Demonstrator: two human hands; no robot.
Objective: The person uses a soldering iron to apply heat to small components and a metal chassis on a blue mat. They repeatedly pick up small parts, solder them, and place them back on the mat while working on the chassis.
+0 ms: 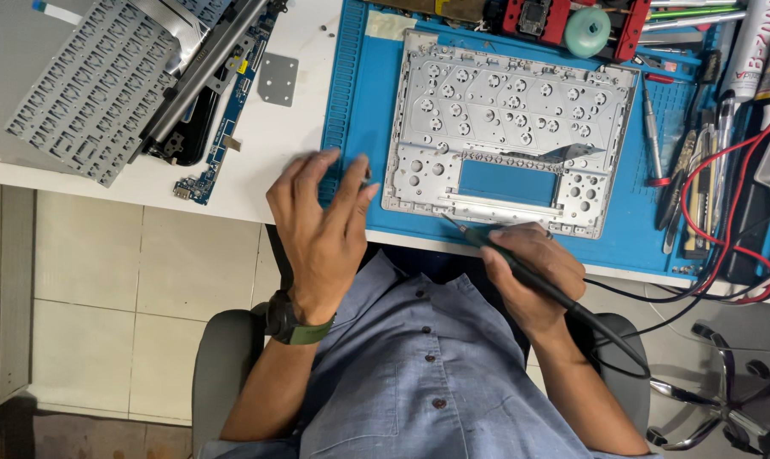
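Right hand (534,272), lower centre-right of frame: fingers wrapped round a dark soldering iron (529,276), pen grip. Its tip points up-left and sits at the bottom edge of the silver keyboard frame (508,127); can't tell if it touches. Its black cord (614,340) runs off to the lower right.

Left hand (321,225), centre-left: raised over the table edge, fingers loosely spread and curled, blurred. Something small and dark shows between thumb and forefinger; too small to tell what, or whether it's pinched. Green-strapped watch (295,323) on that wrist.

The keyboard frame lies flat on the blue mat (359,102), upper centre, with a rectangular cutout showing mat through it. It's just right of the left hand's fingers and just above the right hand's.

Rest:
- grey keyboard backing sheet (91,85), upper left, on the white table (274,144)
- blue circuit board (232,110), long and narrow, beside it
- small grey metal plate (278,79), between board and mat
- teal tape roll (587,32), top centre-right
- screwdrivers (650,127) and other tools, right side of mat
- red and black wires (725,221), far right
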